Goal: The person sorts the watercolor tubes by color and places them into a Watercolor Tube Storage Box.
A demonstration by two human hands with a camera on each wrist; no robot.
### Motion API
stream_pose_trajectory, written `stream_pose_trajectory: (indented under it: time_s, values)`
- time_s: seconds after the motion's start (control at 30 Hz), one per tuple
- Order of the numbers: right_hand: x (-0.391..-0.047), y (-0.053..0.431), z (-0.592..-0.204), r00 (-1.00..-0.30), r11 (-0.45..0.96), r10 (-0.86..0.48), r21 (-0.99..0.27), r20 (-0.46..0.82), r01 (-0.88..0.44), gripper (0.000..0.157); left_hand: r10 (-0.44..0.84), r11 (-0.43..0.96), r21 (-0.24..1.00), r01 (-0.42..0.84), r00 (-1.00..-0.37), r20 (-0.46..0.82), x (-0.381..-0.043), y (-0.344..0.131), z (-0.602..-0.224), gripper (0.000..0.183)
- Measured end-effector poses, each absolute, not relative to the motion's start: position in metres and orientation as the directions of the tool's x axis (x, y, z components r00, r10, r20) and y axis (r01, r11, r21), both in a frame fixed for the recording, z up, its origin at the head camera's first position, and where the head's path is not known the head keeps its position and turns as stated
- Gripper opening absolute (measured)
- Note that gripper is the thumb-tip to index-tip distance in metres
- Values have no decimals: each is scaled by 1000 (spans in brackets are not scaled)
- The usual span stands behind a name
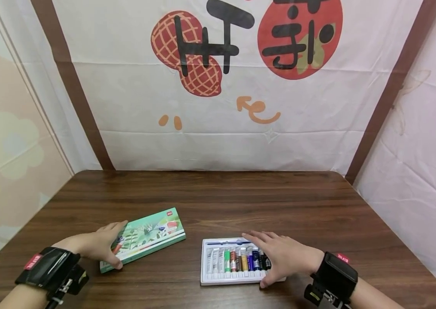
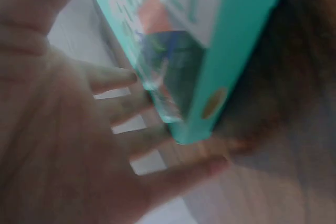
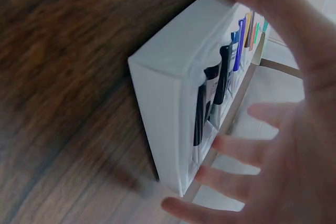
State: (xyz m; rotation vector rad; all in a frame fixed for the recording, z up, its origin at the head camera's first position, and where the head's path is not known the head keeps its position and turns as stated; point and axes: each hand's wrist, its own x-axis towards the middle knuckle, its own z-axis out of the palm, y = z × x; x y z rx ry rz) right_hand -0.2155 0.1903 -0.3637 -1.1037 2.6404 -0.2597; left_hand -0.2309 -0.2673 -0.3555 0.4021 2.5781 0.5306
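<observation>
On the left of the table lies a flat green cardboard box (image 1: 150,234) printed with plants, with a dark picture window in its end. My left hand (image 1: 104,242) spreads over its left end, thumb at the near corner and fingers toward the far side. A shallow white tray (image 1: 207,283) sits right of the box, holding a row of paint tubes (image 1: 238,259) and a thin blue brush (image 1: 228,243). Over the tray's right end is my right hand (image 1: 285,255), thumb at the near edge (image 3: 207,11). Its fingers extend, apart from each other, toward the far edge.
The brown wood-grain table (image 1: 218,197) ends at a printed white curtain (image 1: 222,146) behind. More curtain hangs at both sides. A strapped black device sits on my left wrist (image 1: 49,270) and another on my right (image 1: 334,274).
</observation>
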Motion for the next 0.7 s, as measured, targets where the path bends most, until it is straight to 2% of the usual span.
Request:
stream_pose_trajectory:
  time_s: [0.1,0.23,0.43,0.7]
  values:
    - [-217,188,-365,-674,700,-713,-237,-193,-674,103,372,878,437,196,-855,-362,-229,-269,-358,110]
    - [-219,190,-366,-688,701,-711,-224,-145,-677,103,415,858,451,245,-849,-328,-228,-267,-358,109]
    - [-224,209,-368,-732,716,-677,-301,-79,-630,102,465,830,490,267,-817,-341,-229,-255,-354,109]
    - [-240,236,-368,-782,743,-620,-364,-60,-561,100,497,829,462,315,-794,-349,-238,-221,-348,106]
